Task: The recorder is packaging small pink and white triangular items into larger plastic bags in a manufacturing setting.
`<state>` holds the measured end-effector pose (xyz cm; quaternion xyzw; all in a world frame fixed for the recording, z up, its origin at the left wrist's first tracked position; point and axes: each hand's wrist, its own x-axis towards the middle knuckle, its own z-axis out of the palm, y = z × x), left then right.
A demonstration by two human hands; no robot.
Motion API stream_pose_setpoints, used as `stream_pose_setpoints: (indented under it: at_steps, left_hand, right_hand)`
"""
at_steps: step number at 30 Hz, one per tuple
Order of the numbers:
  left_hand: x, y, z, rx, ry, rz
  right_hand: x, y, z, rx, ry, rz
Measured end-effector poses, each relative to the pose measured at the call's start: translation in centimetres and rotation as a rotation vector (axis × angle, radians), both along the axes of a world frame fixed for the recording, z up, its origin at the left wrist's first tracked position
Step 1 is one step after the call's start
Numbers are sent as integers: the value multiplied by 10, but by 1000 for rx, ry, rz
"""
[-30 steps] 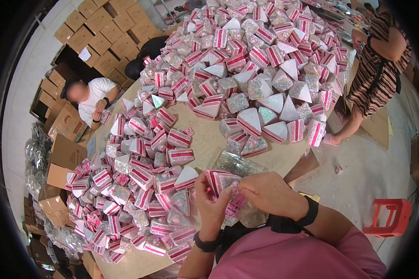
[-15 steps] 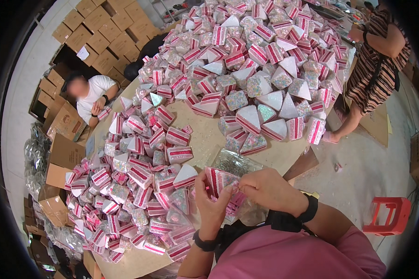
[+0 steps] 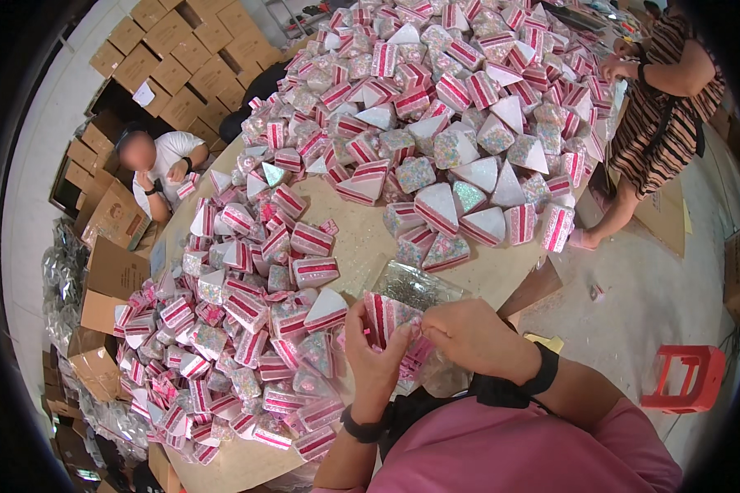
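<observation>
A toy cake slice with pink and white layers is gripped between the thumb and fingers of my left hand. My right hand is closed against its right side in a pinch; what the fingertips hold is hidden. Below the slice hangs a bright pink tag or strip, partly covered by my hands. Behind my hands lies a clear plastic bag on the table. A heap of similar wrapped slices lies to the left of my hands.
A larger mound of cake slices covers the table's far side. One co-worker sits at the left, another person stands at the far right. A red plastic stool stands on the floor at right. Cardboard boxes are stacked behind.
My hands stay in nearly the same place, with the slice turned slightly. The seated co-worker's hands have shifted, one rising toward the head.
</observation>
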<state>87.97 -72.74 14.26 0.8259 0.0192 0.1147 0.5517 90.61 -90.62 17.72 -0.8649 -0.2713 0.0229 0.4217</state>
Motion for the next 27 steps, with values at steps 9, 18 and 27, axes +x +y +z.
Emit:
stream_pose_setpoints:
  at_steps: [9, 18, 27]
  left_hand:
    - [-3, -12, 22, 116, -33, 29]
    - [-4, -1, 19, -18, -20, -8]
    - [0, 32, 0, -195, 95, 57]
  right_hand:
    - [-3, 3, 13, 168, 257, -45]
    - [7, -1, 15, 421, 767, 63]
    - [9, 9, -9, 408, 598, 149]
